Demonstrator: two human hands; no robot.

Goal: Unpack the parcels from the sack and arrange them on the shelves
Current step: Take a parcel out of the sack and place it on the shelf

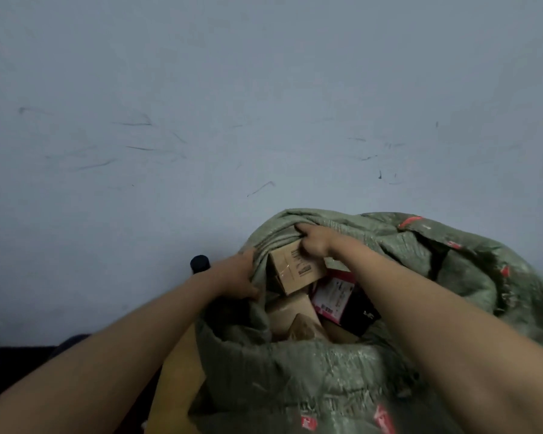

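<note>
Green woven sack (311,386) fills the lower right of the frame, mouth open. The left hand (237,278) grips its left rim. The right hand (314,242), fingers curled, holds the far rim above a cardboard box (295,272). A red-and-black parcel (342,300) lies just right; a black cap (199,263) sits left.

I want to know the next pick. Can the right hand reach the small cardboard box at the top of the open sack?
Probably yes. The right hand already lies against the cardboard box, and the left hand holds the sack mouth open, so nothing covers it.
</note>
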